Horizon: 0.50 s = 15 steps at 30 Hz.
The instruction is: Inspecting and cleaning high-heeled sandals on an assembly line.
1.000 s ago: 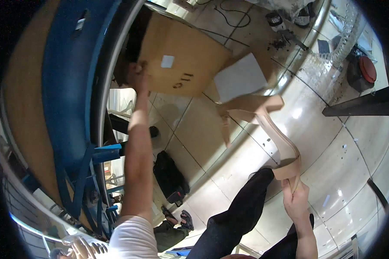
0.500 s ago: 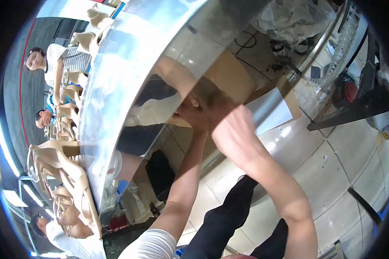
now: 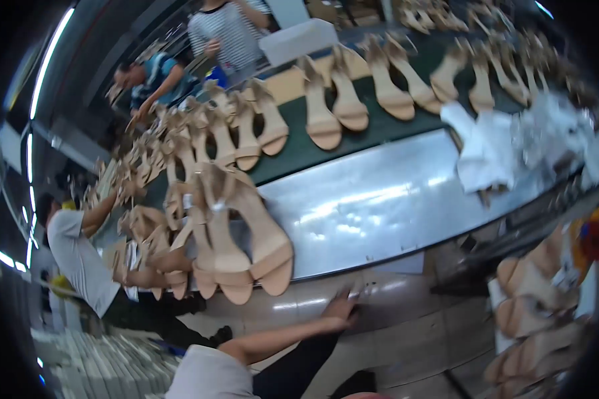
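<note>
My left hand hangs below the near edge of the metal worktop, above the tiled floor. It is smeared by motion, so its fingers and anything in them do not show clearly. My right hand is out of view. Nearest to my left hand on the worktop is a cluster of beige open-toe sandals, left of the bare metal, their toes toward me. A row of similar beige sandals stands along the green conveyor belt behind the metal.
White and clear plastic wrapping lies at the worktop's right. More sandals are stacked at the lower right. A co-worker in white reaches among sandals on the left; others stand across the belt. Stacked pale sheets fill the lower left.
The view has swung up from beneath the worktop to the belt and sandals. My left hand has come away from the cardboard below; my right hand has left the view.
</note>
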### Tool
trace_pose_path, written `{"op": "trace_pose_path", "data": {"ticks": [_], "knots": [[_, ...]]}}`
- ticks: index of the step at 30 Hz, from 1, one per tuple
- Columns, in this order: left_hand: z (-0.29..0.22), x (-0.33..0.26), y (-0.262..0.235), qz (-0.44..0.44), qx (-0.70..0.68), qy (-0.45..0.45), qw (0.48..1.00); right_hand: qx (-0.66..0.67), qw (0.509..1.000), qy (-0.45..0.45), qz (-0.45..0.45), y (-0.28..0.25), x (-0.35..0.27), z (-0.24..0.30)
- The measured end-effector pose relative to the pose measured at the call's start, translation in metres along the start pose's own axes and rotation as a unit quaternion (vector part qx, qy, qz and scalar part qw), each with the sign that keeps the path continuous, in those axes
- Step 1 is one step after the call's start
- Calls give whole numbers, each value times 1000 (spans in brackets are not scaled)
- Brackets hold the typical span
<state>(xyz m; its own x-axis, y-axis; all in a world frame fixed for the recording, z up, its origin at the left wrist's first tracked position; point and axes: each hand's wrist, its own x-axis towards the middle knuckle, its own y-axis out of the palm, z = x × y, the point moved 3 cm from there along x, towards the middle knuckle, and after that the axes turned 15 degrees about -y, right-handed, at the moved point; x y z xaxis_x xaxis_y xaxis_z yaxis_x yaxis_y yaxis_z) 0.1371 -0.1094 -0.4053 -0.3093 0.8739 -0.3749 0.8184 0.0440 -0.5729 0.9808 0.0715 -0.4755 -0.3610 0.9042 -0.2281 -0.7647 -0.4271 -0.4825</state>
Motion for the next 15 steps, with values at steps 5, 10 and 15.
{"op": "trace_pose_path", "data": {"ticks": [5,10,15], "knots": [[-103,-211,-158,430,-44,-79,898,60,992,16,107,-16,109,92],[-182,-178,-447,44,-212,-100,971,86,983,104,124,246,1,252],[49,-41,-645,-323,-138,-341,872,102,976,40,188,401,48,553]]}}
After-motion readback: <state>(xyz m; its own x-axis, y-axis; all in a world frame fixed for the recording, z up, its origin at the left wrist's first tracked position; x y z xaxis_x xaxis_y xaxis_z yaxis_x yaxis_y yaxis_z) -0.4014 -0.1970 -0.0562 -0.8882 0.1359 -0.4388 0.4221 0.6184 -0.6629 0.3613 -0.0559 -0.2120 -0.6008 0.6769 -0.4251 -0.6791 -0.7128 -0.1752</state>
